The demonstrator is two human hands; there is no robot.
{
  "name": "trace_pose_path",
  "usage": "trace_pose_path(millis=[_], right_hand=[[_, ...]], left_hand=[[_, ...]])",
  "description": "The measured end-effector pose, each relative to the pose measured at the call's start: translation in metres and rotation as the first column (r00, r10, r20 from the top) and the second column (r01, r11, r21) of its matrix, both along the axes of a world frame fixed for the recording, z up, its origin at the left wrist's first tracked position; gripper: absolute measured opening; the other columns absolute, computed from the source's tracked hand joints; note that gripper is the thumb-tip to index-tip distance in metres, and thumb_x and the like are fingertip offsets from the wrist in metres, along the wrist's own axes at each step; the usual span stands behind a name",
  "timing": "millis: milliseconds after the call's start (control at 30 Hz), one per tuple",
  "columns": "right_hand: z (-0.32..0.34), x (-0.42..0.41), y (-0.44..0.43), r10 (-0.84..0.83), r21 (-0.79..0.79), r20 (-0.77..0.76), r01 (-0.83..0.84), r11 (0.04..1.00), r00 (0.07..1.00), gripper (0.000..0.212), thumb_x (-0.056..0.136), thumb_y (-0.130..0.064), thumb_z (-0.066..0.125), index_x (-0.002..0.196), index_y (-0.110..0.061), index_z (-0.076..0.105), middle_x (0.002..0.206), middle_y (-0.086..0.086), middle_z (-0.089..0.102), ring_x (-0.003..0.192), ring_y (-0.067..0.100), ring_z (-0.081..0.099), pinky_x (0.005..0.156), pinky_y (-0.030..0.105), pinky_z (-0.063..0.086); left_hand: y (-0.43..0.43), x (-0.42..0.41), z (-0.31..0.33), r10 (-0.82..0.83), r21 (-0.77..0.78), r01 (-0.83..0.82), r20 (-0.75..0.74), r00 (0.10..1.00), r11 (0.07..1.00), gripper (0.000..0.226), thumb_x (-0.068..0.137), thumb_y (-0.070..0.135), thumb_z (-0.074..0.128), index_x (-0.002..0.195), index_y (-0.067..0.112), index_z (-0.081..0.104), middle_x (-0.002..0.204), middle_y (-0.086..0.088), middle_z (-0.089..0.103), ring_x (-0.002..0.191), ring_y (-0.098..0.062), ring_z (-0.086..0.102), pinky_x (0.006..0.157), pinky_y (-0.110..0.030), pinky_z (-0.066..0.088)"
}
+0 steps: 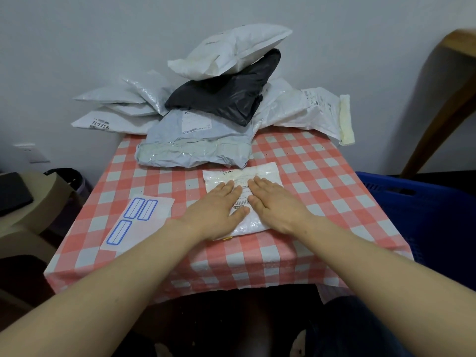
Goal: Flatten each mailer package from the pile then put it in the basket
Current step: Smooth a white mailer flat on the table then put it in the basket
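Head view: I have left hand (219, 210) and right hand (273, 202) flat, fingers straight, pressing the small white plastic mailer (257, 172) on the red-checked tablecloth (322, 176); I'd say flattening is underway, with the blue plastic basket (401, 202) at right next and the heaped pile of white, grey and black mailers (221, 99) behind still to do.

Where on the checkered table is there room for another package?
Bare cloth lies right of the white mailer, toward the blue basket, and on the left between the label sheet and the pile. The near edge is free. The pile crowds the back; the left hand and right hand press the mailer in the middle.
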State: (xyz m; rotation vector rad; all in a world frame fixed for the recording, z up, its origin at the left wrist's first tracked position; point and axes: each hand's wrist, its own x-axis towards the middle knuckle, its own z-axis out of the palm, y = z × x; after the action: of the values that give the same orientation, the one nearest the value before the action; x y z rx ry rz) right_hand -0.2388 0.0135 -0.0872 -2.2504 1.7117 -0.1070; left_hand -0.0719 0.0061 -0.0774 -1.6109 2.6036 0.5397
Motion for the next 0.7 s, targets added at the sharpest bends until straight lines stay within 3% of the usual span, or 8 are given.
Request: trace_pose_path(millis=[700], right_hand=[[0.0012,0.0006,-0.005,-0.019,-0.033,-0.003,0.019,0.999,1.0,0.051,0.103,-0.036,0.026,0.15,-0.016,0.024,0.157,0.002,0.022,0.145,0.015,0.016,0.116,0.025,0.007]], left_hand=[[-0.0021,-0.0042,0.0066,0.005,-0.034,-0.001,0.106,0.994,0.999,0.064,0.098,0.051,0.028,0.152,0.022,0.01,0.16,0.001,0.006,0.147,-0.014,0.005,0.118,-0.032,0.012]])
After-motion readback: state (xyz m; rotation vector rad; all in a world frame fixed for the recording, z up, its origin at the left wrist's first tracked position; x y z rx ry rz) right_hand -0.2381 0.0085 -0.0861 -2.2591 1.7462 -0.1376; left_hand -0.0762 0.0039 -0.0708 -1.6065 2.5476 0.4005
